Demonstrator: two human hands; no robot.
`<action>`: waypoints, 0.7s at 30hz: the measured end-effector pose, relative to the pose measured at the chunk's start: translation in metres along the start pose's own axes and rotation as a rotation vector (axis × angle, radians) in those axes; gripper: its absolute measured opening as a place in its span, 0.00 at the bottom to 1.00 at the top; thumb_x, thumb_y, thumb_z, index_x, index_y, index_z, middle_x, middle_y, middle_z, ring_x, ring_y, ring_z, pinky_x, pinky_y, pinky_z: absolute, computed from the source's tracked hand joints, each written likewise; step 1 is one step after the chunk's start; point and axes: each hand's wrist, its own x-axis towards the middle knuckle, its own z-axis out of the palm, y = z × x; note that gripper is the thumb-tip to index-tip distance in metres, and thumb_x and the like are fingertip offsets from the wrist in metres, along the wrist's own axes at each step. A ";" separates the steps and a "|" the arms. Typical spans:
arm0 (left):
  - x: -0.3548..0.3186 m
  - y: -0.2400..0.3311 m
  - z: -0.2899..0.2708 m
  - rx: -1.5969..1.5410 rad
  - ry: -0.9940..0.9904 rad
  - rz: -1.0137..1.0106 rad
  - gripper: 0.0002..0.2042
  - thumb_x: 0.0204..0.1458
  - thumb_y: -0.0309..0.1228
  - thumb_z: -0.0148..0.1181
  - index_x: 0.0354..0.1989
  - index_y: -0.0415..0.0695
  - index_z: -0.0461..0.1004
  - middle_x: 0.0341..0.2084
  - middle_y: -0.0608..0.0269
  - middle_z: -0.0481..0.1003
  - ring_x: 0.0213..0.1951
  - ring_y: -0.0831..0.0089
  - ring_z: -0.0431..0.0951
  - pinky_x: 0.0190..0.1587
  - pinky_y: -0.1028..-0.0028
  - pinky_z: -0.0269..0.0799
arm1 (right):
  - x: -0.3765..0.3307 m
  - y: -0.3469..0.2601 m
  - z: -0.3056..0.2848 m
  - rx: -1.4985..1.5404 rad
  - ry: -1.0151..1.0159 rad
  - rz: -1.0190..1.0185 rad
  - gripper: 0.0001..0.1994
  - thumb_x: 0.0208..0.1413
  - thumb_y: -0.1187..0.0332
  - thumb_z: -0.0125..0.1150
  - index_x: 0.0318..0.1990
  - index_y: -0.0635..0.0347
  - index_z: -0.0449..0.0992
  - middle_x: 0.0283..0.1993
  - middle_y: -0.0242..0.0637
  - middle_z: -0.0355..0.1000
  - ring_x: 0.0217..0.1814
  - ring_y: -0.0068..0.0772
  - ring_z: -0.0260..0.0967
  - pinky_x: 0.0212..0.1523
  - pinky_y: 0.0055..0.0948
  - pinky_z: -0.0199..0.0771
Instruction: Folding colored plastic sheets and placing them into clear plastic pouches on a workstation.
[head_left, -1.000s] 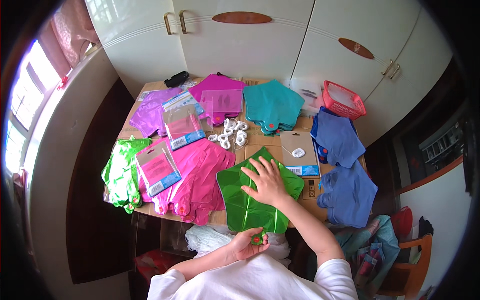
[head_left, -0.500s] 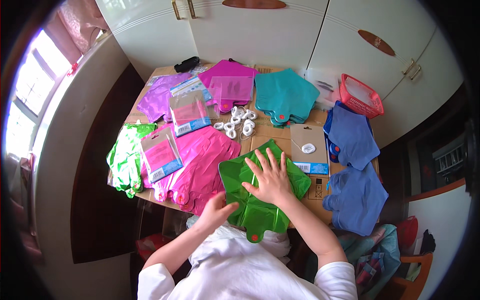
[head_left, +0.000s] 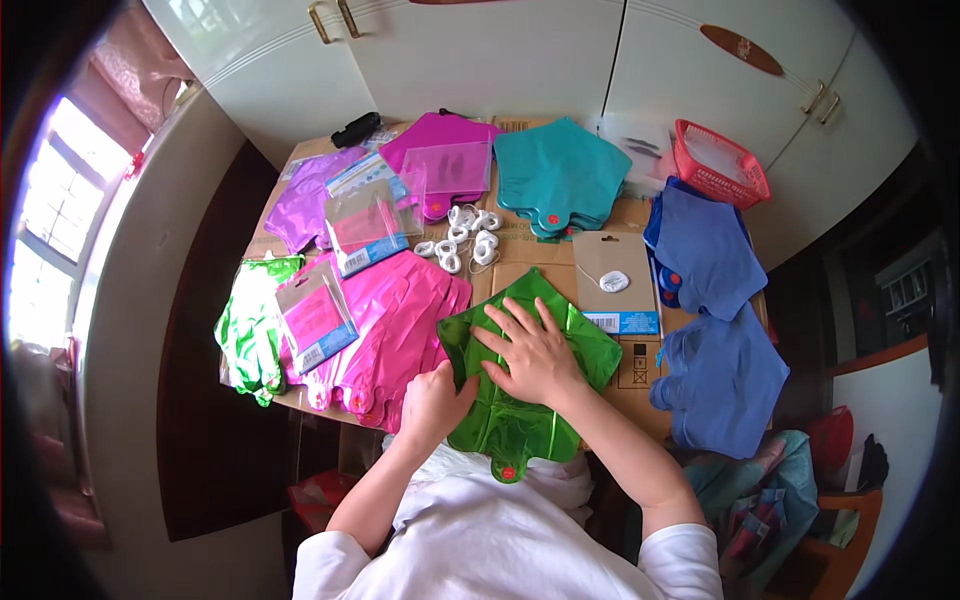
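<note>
A flat green star-shaped foil balloon [head_left: 575,355] lies at the near edge of the table [head_left: 640,370], its neck hanging over the edge toward me. My right hand [head_left: 530,350] is spread flat on the middle of it, fingers apart. My left hand [head_left: 435,398] is curled at the balloon's lower left edge, touching the foil; whether it pinches the foil I cannot tell. Just left of it lies a stack of pink foil balloons [head_left: 395,325] with a clear packet [head_left: 315,320] on top.
Stacks of foil balloons cover the table: light green [head_left: 250,325], purple [head_left: 305,205], magenta [head_left: 445,160], teal [head_left: 560,180] and blue [head_left: 710,250], [head_left: 725,380]. White ribbon rolls [head_left: 465,235] sit mid-table, beside a card-backed packet [head_left: 615,280]. A red basket [head_left: 720,165] stands far right. White cupboards rise behind.
My left hand has come up from below the table edge to the green balloon's lower left side. My right hand stays flat on the balloon. The camera has tilted closer.
</note>
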 end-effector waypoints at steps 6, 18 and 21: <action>-0.005 0.013 -0.003 0.077 -0.020 0.137 0.08 0.41 0.30 0.57 0.20 0.38 0.71 0.21 0.49 0.72 0.27 0.50 0.76 0.32 0.58 0.73 | 0.001 0.000 0.001 0.000 -0.006 0.021 0.30 0.49 0.47 0.58 0.59 0.47 0.69 0.70 0.36 0.54 0.73 0.41 0.46 0.70 0.55 0.40; -0.006 0.014 0.007 -0.248 0.017 0.417 0.06 0.32 0.22 0.58 0.15 0.36 0.66 0.41 0.47 0.70 0.44 0.50 0.69 0.47 0.61 0.67 | -0.001 0.004 0.005 0.076 0.037 0.077 0.31 0.47 0.52 0.59 0.59 0.54 0.68 0.69 0.40 0.54 0.72 0.44 0.47 0.71 0.52 0.41; -0.006 0.015 0.011 -0.294 0.055 0.478 0.06 0.32 0.22 0.58 0.15 0.36 0.65 0.47 0.47 0.69 0.46 0.50 0.69 0.49 0.62 0.67 | -0.001 0.006 0.006 0.098 0.058 0.075 0.29 0.48 0.55 0.59 0.58 0.54 0.68 0.68 0.40 0.55 0.71 0.44 0.49 0.70 0.51 0.43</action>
